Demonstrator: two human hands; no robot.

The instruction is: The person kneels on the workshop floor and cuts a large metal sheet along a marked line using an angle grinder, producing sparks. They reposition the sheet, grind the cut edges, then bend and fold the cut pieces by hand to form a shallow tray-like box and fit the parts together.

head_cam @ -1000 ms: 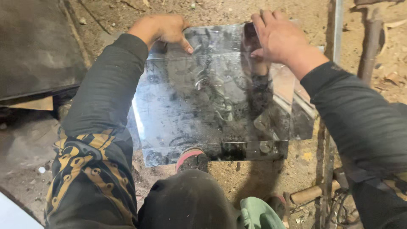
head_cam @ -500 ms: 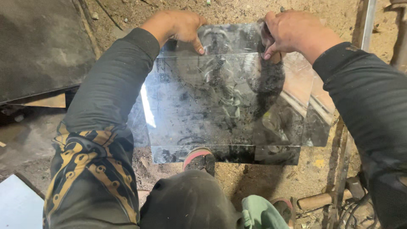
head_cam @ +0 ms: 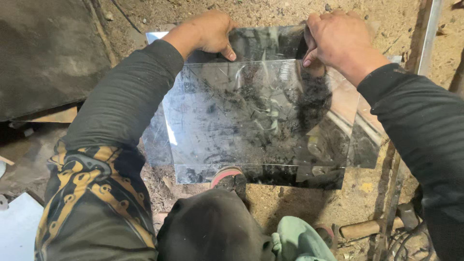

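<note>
Head view shows my 2 hands up at the far edge of a shiny metal sheet (head_cam: 251,121). On the left lies a dark slab (head_cam: 43,53), and a pale board (head_cam: 17,232) sits low in the corner. My left hand (head_cam: 208,34) grips the sheet's top edge, thumb on the near face and fingers curled behind. The sheet stands on the dirt floor (head_cam: 367,193), leaning a bit, with my shoe (head_cam: 227,176) right at its bottom edge. My right hand (head_cam: 338,38) pinches the same top edge the same way. Farther right, a thin metal bar (head_cam: 427,36) lies on the dirt, and a wooden handle (head_cam: 369,227) lies low down. I think the sheet is light, thin and bendy. It looks smooth and slippery, and its edges may be sharp, so I would hold it by the top corners with flat fingers.
</note>
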